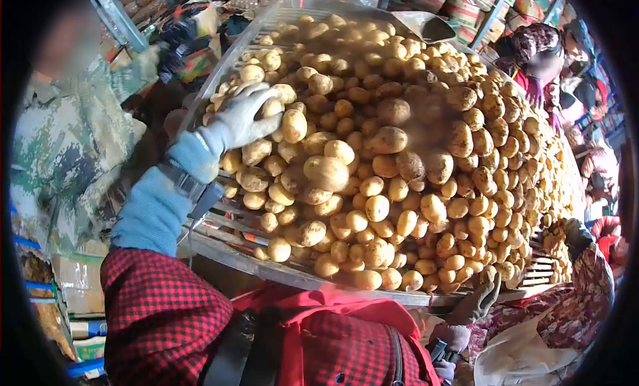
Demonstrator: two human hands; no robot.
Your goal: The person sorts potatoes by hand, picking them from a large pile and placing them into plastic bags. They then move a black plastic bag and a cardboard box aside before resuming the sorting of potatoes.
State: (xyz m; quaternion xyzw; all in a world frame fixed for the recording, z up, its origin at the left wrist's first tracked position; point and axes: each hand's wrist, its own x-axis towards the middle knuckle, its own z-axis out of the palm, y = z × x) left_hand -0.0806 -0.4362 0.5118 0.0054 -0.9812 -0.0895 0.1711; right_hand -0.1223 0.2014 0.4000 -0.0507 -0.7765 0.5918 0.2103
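A person in camouflage [63, 139] was at the far left. Next, the gloved left hand [245, 115] touched the potatoes [326, 173], its grip apart, fingers spread over the heap's left side. The potatoes covered most of the slatted tabletop [239, 261]. Farther right, the gloved right hand [471, 303] was at the near rim; I couldn't tell its grip.

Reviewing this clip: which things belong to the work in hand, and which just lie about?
In the work:
- potatoes
- slatted table under them
- gloved left hand on the potatoes

Apparently lying about:
- carton, lower left
- printed packages, upper right
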